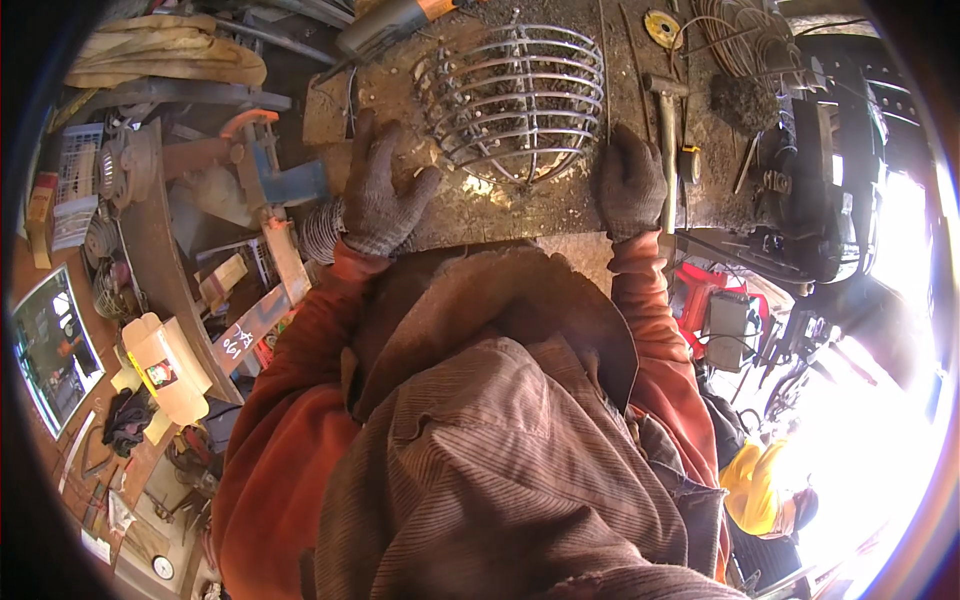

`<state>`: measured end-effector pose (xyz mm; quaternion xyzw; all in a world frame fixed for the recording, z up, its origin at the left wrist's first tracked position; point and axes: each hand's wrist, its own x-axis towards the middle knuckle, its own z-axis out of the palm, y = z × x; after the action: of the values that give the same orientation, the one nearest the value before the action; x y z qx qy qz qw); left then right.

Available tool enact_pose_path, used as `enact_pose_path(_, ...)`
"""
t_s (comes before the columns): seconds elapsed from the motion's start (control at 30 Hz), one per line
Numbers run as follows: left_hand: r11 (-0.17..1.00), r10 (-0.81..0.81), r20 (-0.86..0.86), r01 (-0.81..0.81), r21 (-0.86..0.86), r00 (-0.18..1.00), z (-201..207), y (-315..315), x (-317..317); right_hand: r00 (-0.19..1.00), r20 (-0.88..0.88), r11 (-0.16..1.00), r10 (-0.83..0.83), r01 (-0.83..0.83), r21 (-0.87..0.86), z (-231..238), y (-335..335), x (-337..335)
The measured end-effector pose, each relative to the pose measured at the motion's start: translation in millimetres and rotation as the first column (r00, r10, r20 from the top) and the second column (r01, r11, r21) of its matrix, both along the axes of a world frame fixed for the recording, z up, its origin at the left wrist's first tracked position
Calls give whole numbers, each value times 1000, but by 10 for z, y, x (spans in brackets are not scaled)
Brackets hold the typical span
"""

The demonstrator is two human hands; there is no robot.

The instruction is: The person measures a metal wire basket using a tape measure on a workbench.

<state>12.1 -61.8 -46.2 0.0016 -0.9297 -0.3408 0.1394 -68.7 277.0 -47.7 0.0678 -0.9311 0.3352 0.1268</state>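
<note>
A cage of curved steel rods (533,92), like a rounded basket or grille, lies on the dirty workbench (470,225) between my hands. Its rods cross a central rib. My left hand (385,195), in a dark knit glove, rests at the bench's near edge, left of the cage, with fingers spread and nothing held. On the other side my right hand (632,185), gloved alike, lies on the bench, its fingers close together and partly foreshortened. No object shows in it. Just right of it lies a hammer (668,150) with a long metal handle.
An orange-and-black power tool (395,25) lies at the bench's far left. At the far right are a yellow disc (663,28), coiled wire (735,40) and a tape measure (690,163). A blue clamp-like tool (285,180) stands left. A person in yellow (755,487) is at lower right.
</note>
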Motion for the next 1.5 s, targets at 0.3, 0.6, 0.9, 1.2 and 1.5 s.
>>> enact_pose_path(0.3, 999, -12, 14, 12, 45, 1000, -53, -13, 25, 1000, 5, 1000, 3, -3, -7, 8, 0, -7)
enact_pose_path(0.6, 1000, -1, -20, 1, 6, 1000, -53, -32, 32, 1000, -13, 1000, 16, -16, 9, -52, 8, -12)
enact_pose_path(0.9, 999, -8, 0, 8, 50, 1000, -51, -28, 26, 1000, 12, 1000, -13, 13, 19, 4, -40, 1)
enact_pose_path(1.2, 998, -24, 5, 24, 63, 1000, 28, -5, 0, 999, -53, 999, 5, -3, 38, -60, 5, -26)
enact_pose_path(1.5, 998, 0, 4, 0, 63, 1000, 7, 11, -5, 998, -59, 1000, 7, -6, 26, -70, 30, -24)
